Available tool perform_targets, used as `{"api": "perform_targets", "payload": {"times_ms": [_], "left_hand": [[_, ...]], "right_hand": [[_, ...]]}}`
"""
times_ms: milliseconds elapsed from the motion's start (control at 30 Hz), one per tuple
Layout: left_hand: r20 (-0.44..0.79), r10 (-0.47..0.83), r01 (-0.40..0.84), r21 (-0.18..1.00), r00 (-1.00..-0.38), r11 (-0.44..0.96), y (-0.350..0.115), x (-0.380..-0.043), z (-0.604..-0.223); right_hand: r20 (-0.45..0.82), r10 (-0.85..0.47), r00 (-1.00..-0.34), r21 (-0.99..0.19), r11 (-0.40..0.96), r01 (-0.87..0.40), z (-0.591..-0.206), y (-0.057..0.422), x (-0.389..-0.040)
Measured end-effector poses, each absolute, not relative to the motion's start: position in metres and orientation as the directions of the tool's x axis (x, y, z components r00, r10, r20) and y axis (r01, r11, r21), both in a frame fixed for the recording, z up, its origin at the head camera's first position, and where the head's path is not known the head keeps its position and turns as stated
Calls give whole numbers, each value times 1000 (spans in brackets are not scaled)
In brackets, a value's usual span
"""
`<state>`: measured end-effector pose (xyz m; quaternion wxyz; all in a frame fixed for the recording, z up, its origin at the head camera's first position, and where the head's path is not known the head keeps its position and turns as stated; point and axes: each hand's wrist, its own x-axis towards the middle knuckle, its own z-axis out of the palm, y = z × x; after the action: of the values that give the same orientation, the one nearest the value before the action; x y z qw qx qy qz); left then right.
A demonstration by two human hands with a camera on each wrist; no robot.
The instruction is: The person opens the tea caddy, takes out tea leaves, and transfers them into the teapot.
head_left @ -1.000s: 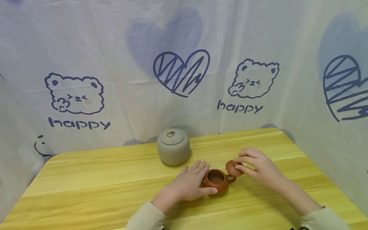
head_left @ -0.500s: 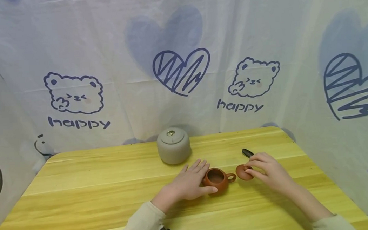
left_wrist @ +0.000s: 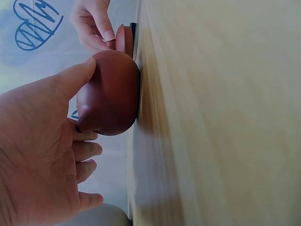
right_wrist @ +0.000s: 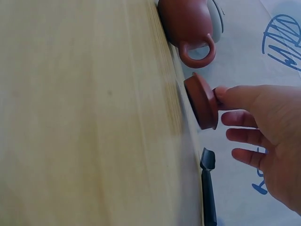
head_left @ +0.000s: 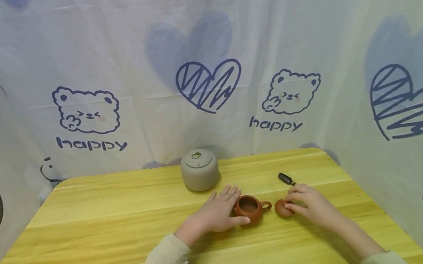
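Observation:
A reddish-brown clay teapot stands uncovered on the table, its loop handle to the right. My left hand holds its body, thumb on the near side and fingers on the far side, around the spout. To the right of the handle, my right hand pinches the knob of the round teapot lid. The right wrist view has the lid slightly tilted, close over the tabletop, with the other fingers loosely bent and apart from it.
A grey lidded jar with a small ring on top stands behind the teapot. Beyond my right hand lies a dark scoop, its handle partly hidden by the fingers. A printed cloth hangs behind the wooden table.
My right hand has carried the lid from beside the teapot's handle rightward, then toward me and down close to the table. The scoop has come into view. My left hand stays on the teapot.

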<state>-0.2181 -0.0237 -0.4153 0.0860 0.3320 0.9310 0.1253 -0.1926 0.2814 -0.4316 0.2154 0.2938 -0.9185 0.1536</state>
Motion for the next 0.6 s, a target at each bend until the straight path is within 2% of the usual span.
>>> {"api": "perform_targets", "payload": {"times_ms": [233, 600], "left_hand": [[-79, 641, 595, 297, -764, 747, -24, -218, -417], [-77, 634, 589, 299, -769, 751, -23, -218, -417]], "right_hand": [[393, -458, -797, -178, 813, -555, -432, 281, -192], [326, -444, -834, -223, 822, -525, -431, 282, -192]]}}
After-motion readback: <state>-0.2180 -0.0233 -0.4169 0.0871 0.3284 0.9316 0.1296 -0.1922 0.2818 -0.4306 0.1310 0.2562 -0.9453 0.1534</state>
